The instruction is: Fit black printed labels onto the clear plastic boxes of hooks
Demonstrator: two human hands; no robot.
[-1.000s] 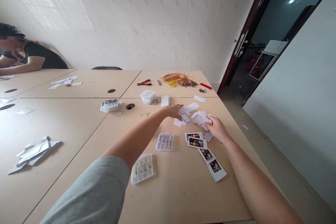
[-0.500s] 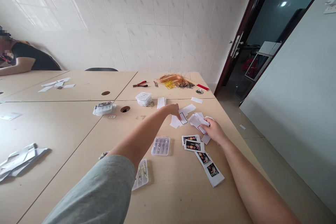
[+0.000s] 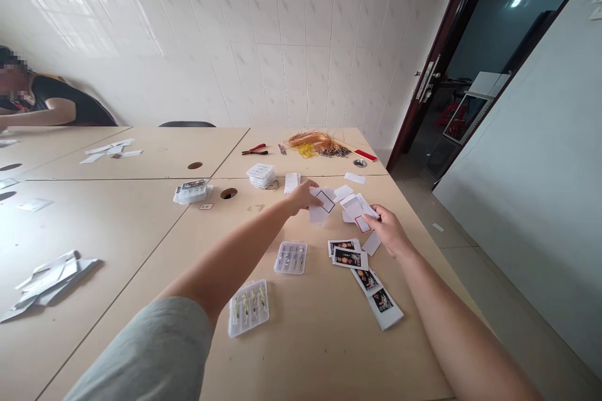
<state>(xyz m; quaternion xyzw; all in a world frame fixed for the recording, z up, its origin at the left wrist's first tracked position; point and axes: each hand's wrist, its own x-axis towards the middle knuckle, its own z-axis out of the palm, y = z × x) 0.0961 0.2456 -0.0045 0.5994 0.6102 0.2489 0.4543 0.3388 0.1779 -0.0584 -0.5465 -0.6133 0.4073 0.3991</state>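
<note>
Now | left hand (image 3: pixel 301 198) newly grips white slips (image 3: pixel 323 202), beyond and left of the printed cards (image 3: pixel 348 257) | right hand (image 3: pixel 389 232) pinches other slips (image 3: pixel 356 206), just beyond these cards | so both hands are occupied, each with its bunch.

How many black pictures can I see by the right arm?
4: one on the farthest picture card, one on the overlapping card, two along the nearest pile. More may be hidden underneath.

A pale tabletop (image 3: pixel 291 357); on its far side, red-handled pliers (image 3: pixel 254 150) and a copper-coloured bundle (image 3: pixel 320 140); nearer, two clear compartment boxes (image 3: pixel 290 257); right of these, dark-printed cards (image 3: pixel 350 258) and white slips (image 3: pixel 372 243); at near left, piled white sheets (image 3: pixel 52 279).
</note>
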